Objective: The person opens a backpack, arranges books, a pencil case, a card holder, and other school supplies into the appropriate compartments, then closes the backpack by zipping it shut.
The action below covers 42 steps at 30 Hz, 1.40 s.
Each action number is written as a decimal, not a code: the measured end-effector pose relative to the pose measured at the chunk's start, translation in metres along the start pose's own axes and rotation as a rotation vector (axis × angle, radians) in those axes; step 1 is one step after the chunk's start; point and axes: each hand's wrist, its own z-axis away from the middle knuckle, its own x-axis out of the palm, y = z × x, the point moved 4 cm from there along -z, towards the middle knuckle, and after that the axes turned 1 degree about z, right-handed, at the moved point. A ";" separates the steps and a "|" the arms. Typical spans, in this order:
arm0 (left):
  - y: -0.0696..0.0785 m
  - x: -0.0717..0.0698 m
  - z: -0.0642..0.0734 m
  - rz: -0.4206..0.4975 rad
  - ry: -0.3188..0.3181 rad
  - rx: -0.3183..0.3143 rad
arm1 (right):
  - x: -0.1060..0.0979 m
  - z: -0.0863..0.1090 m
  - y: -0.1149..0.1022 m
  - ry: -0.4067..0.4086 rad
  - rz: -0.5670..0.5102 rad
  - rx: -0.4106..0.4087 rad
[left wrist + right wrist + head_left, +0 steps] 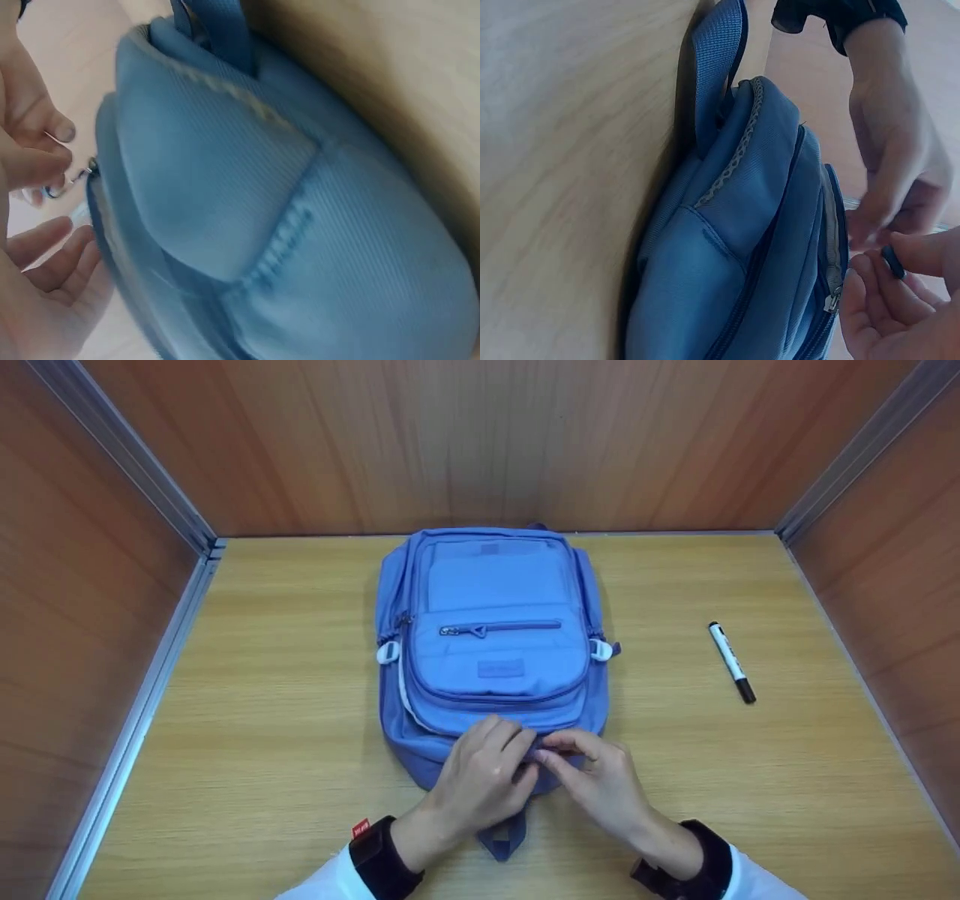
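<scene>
A blue backpack (499,581) lies front side up, its bottom toward the far wall or its top hidden from clear reading, with one pocket zip across the front. My left hand (484,772) rests bent fingers on the near edge of the bag, thumb apart from them. Just right of it, my right hand (607,787) pinches a small dark zipper pull (892,261) between thumb and fingers. A metal zipper slider (832,300) shows beside the right fingers in the right wrist view. Below the hands, a webbing loop (502,849) sticks out onto the table.
On the table (277,675) at right lies a white marker (729,660) with a black cap. Wood-patterned panels with metal edging stand at the back, left and right. White buckles (388,652) sit on both sides of the bag.
</scene>
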 end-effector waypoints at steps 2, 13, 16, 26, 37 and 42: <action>0.006 -0.001 0.001 0.001 0.022 0.036 | -0.001 0.001 -0.001 0.002 -0.019 -0.013; 0.015 0.002 0.001 -0.018 0.068 0.105 | -0.007 0.003 0.000 -0.057 0.012 -0.118; 0.016 0.001 0.002 0.020 0.068 0.079 | -0.014 -0.001 0.006 -0.054 0.178 -0.281; 0.017 -0.001 0.005 0.160 0.025 -0.064 | -0.021 -0.017 0.029 -0.236 0.576 -0.473; 0.005 -0.009 0.021 0.116 0.035 -0.091 | -0.019 -0.021 0.034 -0.254 0.600 -0.540; -0.008 -0.018 0.030 0.117 0.055 -0.153 | -0.020 -0.023 0.037 -0.230 0.581 -0.554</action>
